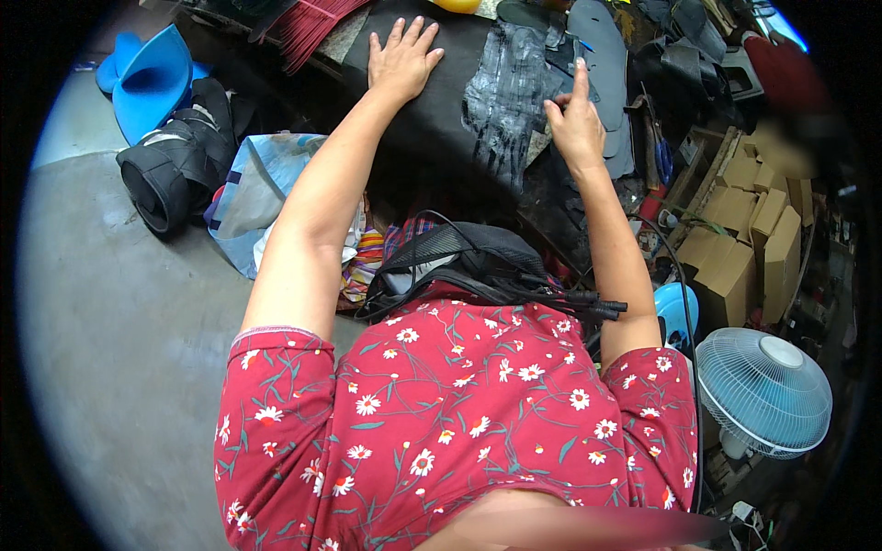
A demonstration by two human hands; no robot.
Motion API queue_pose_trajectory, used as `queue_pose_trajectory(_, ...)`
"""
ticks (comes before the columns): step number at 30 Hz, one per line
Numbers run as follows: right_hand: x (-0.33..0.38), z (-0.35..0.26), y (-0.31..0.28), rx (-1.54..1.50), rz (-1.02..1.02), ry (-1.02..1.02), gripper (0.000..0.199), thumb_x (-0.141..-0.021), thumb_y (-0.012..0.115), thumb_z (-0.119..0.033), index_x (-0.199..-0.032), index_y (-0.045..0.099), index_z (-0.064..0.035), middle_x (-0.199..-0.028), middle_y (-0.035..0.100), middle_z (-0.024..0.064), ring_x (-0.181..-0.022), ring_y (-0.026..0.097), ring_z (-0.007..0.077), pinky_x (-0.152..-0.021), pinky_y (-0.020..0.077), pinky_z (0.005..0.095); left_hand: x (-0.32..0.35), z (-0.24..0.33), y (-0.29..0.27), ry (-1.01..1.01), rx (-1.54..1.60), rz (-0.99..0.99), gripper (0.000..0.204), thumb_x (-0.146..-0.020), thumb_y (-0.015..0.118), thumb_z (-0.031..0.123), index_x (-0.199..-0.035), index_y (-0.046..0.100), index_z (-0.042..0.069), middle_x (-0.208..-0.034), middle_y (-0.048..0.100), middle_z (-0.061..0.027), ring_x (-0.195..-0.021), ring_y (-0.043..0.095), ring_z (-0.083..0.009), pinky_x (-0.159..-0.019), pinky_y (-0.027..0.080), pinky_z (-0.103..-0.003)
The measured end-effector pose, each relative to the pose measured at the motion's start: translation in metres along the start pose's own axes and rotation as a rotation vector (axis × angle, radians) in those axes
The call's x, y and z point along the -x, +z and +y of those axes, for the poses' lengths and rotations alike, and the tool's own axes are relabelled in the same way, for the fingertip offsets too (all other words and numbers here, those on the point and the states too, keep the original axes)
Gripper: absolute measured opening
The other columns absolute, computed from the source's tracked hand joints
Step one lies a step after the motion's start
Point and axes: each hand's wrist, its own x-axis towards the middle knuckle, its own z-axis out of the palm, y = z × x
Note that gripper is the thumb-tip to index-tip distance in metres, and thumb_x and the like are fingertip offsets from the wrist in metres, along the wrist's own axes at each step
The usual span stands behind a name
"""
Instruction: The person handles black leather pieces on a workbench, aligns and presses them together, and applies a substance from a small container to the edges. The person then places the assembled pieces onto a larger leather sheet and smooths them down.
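Note:
My left hand [404, 59] lies flat with its fingers spread on a black sheet [404, 119] that drapes over the near edge of the work table. To its right, a shiny, smeared dark patch [505, 87] covers part of that sheet. My right hand [578, 124] is just beyond this patch, index finger stretched forward and thumb apart, the other fingers curled and partly hidden. Nothing shows in its grip. Beside the fingertip lie thin dark pieces and a small blue-tipped item [586, 45]. Flat grey sole-shaped pieces [614, 73] are right of that hand.
Red strips [317, 32] lie at the table's far left. Left on the floor are blue curved pieces [156, 83], a black rolled item [175, 170] and a pale-blue bag [262, 179]. A black mesh bag [478, 248] is before me; cardboard boxes [726, 266] and a fan [764, 390] stand right.

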Motion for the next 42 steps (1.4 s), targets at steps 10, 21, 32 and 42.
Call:
queue_pose_trajectory(10, -0.046, -0.003, 0.013, 0.092, 0.073, -0.003, 0.088, -0.078, 0.070, -0.018, -0.154, 0.023, -0.0168, -0.098, 0.069, 0.0145, -0.097, 0.064, 0.0342, -0.085, 0.0486, 0.0503, 0.000, -0.002, 0.009, -0.006, 0.019, 0.025, 0.056, -0.099, 0.039, 0.053, -0.150, 0.036, 0.028, -0.158, 0.031, -0.0003, -0.147, 0.025, -0.0251, -0.115, 0.019, -0.061)
queue_pose_trajectory(21, -0.100, 0.021, 0.034, -0.906, 0.084, 0.039, 0.099, -0.071, 0.067, 0.008, -0.154, 0.017, -0.0094, -0.089, 0.063, 0.0067, -0.074, 0.059, 0.0131, -0.067, 0.0520, 0.0263, 0.016, 0.004, -0.022, 0.085, 0.282, 0.280, 0.047, -0.094, 0.056, 0.043, -0.136, 0.053, 0.022, -0.146, 0.045, -0.0067, -0.140, 0.036, -0.0266, -0.111, 0.023, -0.064)
queue_pose_trajectory(32, -0.127, 0.024, 0.041, -0.986, 0.270, 0.006, 0.089, -0.079, 0.065, 0.008, -0.151, 0.016, -0.0083, -0.104, 0.064, 0.0128, -0.079, 0.060, 0.0130, -0.063, 0.0485, 0.0251, 0.049, 0.026, -0.026, 0.246, 0.051, 0.009, 0.054, -0.099, 0.039, 0.052, -0.148, 0.041, 0.030, -0.158, 0.033, -0.0019, -0.147, 0.025, -0.0253, -0.116, 0.015, -0.063)
queue_pose_trajectory(42, -0.045, 0.009, 0.008, -0.349, -0.005, -0.684, 0.037, -0.100, 0.047, -0.038, -0.101, 0.077, -0.0180, -0.140, 0.055, 0.0073, -0.132, 0.045, 0.0341, -0.115, 0.0257, 0.0484, 0.039, 0.025, -0.015, 0.247, 0.000, 0.006, 0.051, -0.101, 0.036, 0.050, -0.149, 0.038, 0.031, -0.158, 0.031, -0.0010, -0.147, 0.025, -0.0237, -0.116, 0.016, -0.061)
